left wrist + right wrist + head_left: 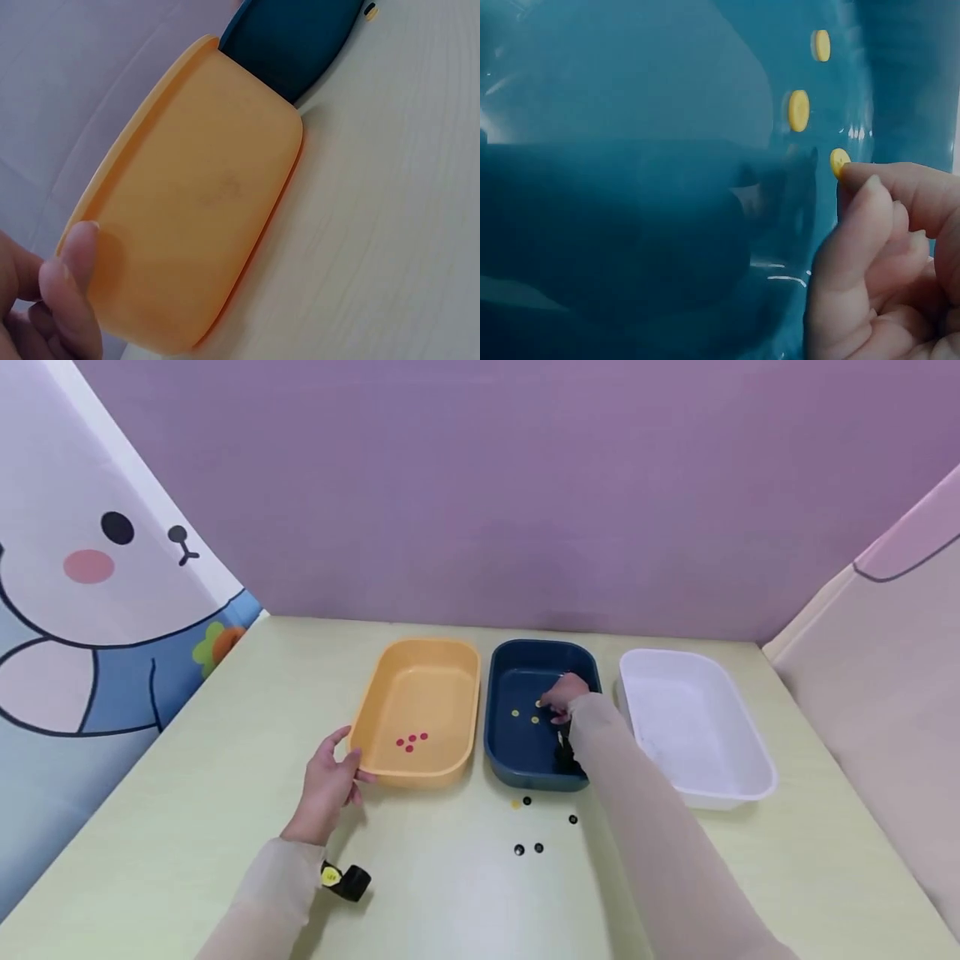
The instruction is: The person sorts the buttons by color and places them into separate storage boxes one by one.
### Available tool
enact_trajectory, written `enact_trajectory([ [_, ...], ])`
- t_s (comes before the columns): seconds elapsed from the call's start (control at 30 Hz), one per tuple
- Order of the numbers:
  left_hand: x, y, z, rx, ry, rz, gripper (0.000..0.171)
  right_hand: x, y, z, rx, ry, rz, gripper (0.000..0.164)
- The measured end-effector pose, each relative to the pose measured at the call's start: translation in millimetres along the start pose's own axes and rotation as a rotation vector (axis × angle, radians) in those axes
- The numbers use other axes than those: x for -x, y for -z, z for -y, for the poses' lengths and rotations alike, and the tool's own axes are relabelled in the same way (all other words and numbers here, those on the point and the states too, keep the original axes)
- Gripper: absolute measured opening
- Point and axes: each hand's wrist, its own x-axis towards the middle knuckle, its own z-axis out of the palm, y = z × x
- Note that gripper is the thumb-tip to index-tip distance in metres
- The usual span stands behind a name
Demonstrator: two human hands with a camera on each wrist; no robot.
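Inside the dark blue tray (517,760), my right hand (567,692) pinches a yellow button (838,160) at the tips of the index finger and thumb. Two more yellow buttons lie on the tray floor nearby, one nearer (799,111) and one farther (823,45). Against the near left corner of the orange-yellow tray (431,693), my left hand (327,785) rests with loosely bent fingers touching the outer wall. Several red buttons (412,739) lie inside that tray, towards its near end.
At the right stands a white tray (693,718). In front of the blue tray, several black buttons (538,848) are scattered over the table (420,877), with a yellow button (515,805) beside one of them. A purple backdrop (510,502) rises behind the trays.
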Motion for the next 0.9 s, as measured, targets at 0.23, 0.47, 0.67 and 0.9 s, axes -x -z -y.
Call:
enact_trajectory([
  [0.23, 3.3, -4.2, 4.4, 0.008, 0.005, -0.004, 0.051, 3.7, 0.2, -6.4, 0.025, -0.001, -0.012, 0.037],
  [0.47, 2.6, 1.8, -2.0, -0.021, -0.018, -0.028, 0.051, 11.9, 3.5, 12.5, 0.009, 0.051, -0.009, 0.035],
  [0.67, 1.4, 10.1, -9.9, -0.022, -0.009, -0.031, 0.053, 46.3, 8.8, 49.4, 0.017, 0.138, 0.064, 0.017],
  [0.9, 3.4, 14.3, -10.5, -0.034, 0.021, -0.056, 0.054, 77.9, 6.9, 54.3, -0.028, 0.224, 0.180, 0.029],
])
